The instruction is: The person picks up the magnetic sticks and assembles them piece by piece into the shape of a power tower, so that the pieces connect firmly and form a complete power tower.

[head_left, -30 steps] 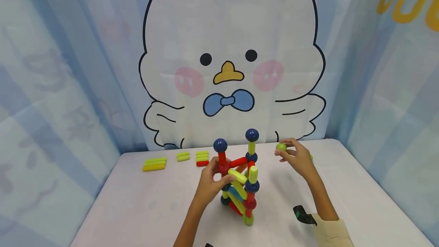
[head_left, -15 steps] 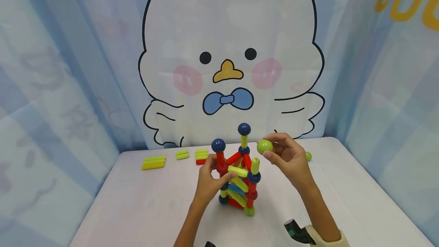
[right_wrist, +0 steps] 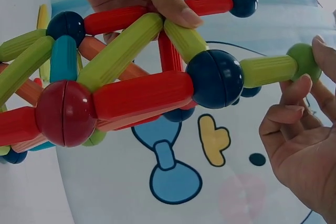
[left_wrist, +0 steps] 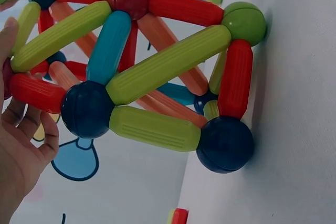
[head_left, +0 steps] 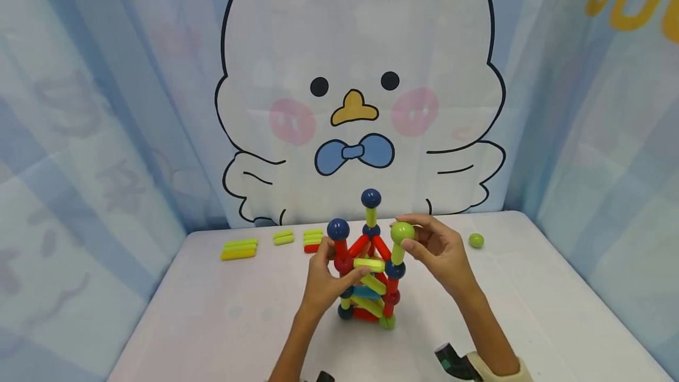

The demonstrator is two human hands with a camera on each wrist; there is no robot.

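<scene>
A tower of coloured rods and balls [head_left: 395,270] stands upright on the table in the head view. My left hand [head_left: 330,282] grips its upper left corner around a red ball [head_left: 343,265], the thumb lying along a lime rod [head_left: 369,264]. Between thumb and fingers, my right hand [head_left: 442,258] pinches a green ball [head_left: 402,233]. That ball sits on the tip of an upright lime rod [head_left: 398,254] at the right corner; in the right wrist view, green ball [right_wrist: 303,60] and rod touch. Dark blue balls [head_left: 338,229] top the two other posts.
Yellow and lime rods [head_left: 239,244] lie at the table's back left. Nearer the tower are two lime rods [head_left: 283,237] and a small stack with a red rod [head_left: 312,248]. A loose green ball [head_left: 476,240] rests back right. A printed curtain hangs behind the table [head_left: 212,311].
My right hand has brought the green ball leftward onto the lime rod's tip. The tower has turned slightly while my left hand kept its hold.
</scene>
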